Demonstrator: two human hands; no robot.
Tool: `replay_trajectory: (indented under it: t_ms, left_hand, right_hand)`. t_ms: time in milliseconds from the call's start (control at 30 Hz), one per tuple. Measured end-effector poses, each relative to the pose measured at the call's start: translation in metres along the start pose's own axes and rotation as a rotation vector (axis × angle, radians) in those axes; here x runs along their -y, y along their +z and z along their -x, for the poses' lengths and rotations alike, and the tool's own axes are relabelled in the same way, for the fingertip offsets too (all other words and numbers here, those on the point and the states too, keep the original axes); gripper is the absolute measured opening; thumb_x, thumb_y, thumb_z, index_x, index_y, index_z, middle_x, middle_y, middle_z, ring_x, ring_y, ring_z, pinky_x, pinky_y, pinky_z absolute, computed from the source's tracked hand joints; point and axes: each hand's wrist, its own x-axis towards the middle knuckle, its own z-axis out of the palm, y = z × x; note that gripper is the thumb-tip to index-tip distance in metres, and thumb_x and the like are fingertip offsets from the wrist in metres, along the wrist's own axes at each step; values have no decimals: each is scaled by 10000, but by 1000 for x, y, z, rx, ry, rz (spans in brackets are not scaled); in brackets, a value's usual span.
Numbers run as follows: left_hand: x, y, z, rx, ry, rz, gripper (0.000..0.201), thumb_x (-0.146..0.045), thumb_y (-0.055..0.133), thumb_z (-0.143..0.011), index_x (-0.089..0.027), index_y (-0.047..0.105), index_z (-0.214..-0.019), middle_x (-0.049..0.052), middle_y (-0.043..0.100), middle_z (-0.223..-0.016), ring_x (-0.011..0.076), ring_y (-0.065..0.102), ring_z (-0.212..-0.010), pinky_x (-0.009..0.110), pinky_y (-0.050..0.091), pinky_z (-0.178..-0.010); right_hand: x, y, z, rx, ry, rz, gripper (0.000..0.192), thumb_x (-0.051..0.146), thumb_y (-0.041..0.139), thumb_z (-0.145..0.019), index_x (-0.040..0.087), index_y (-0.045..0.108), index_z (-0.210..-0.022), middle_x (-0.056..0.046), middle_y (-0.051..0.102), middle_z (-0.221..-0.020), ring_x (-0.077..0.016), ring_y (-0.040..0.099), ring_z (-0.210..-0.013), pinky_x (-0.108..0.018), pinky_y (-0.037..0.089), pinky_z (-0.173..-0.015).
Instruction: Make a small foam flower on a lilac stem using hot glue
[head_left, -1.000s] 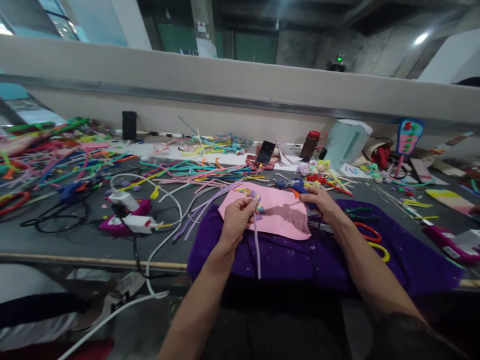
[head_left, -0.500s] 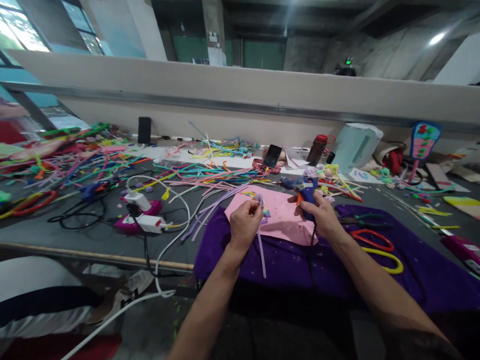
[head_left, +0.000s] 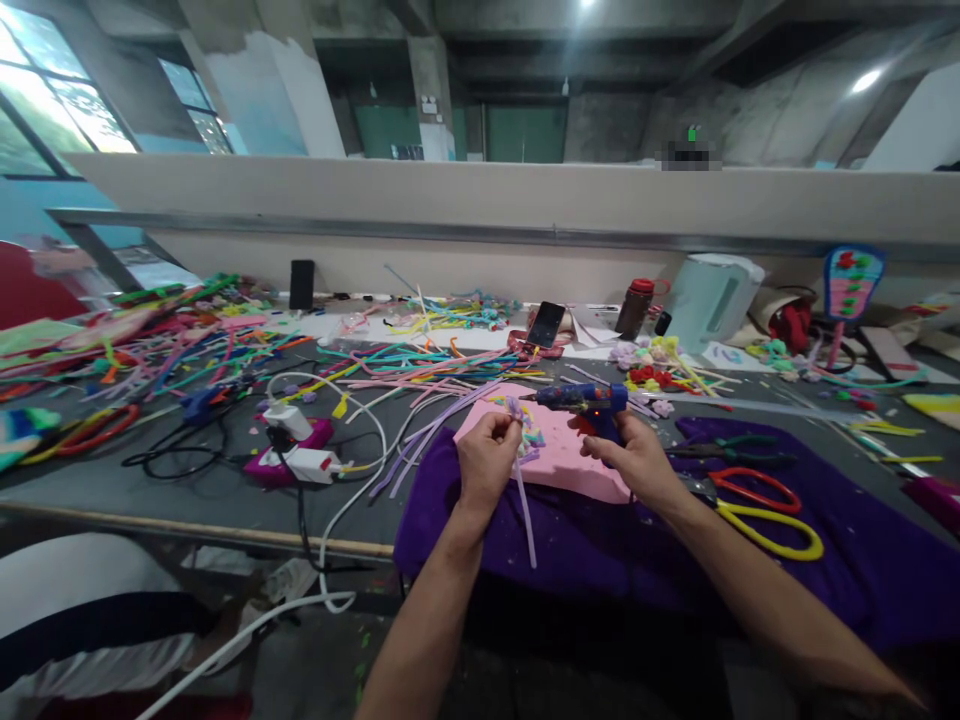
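Note:
My left hand (head_left: 486,462) pinches a lilac pipe cleaner (head_left: 524,510) whose top is twisted into a small flower shape and whose stem hangs down over the purple cloth (head_left: 585,545). My right hand (head_left: 634,455) grips a blue hot glue gun (head_left: 581,400), lifted off the table with its nozzle pointing left toward the flower. Both hands hover over a pink foam sheet (head_left: 570,465) that lies on the cloth.
Loose coloured pipe cleaners (head_left: 405,365) cover the grey table. A power strip with plugs (head_left: 296,450) and a white cable lie left. Scissors with red and yellow handles (head_left: 757,500), pliers, a phone (head_left: 546,323), a bottle (head_left: 632,305) and a white kettle (head_left: 712,295) stand right and behind.
My right hand picked the glue gun up from the table and turned its nozzle toward the flower. The left hand kept holding the pipe cleaner. The camera tilted up slightly.

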Motion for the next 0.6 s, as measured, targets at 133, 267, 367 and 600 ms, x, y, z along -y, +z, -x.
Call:
replay_trajectory:
  t_ms: [133,267,367,600]
  left_hand:
    - [1,0,-1,2,-11,15,188,-352,541,-716,-178,607,-688,-31,543,-548,92,475,-520,181,352,-517]
    - [0,-1,-1,0,-15,-2,214,-375,543,-717,-176,602,-665,-33,533,-521,88,471,-502,179,349,-507]
    - [0,-1,-1,1,-9,-12,226,-385,546,-715,-171,606,-678,-28,548,-536,87,475,-508,177,354,-511]
    - [2,1,-1,-14,-3,-26,202,-353,546,-711,-164,610,-679,-24,573,-559,83,494,-520,167,366,-523]
  right_hand:
    - [4,3,7,34,4,8,305,281,585,-739,194,508,-1021,-64,617,-977,-133,561,-647,-256,441,-535]
    - [3,6,14,-32,-29,98,238,307,559,-764,188,545,-970,-58,609,-915,-142,540,-664,-266,449,-571]
    - [2,7,16,-71,-69,168,220,311,550,-774,191,557,-958,-48,596,-896,-147,538,-702,-260,447,-607]
    - [-1,6,15,-74,-89,299,252,352,509,-787,154,585,-922,-45,577,-859,-152,533,-720,-255,424,-631]
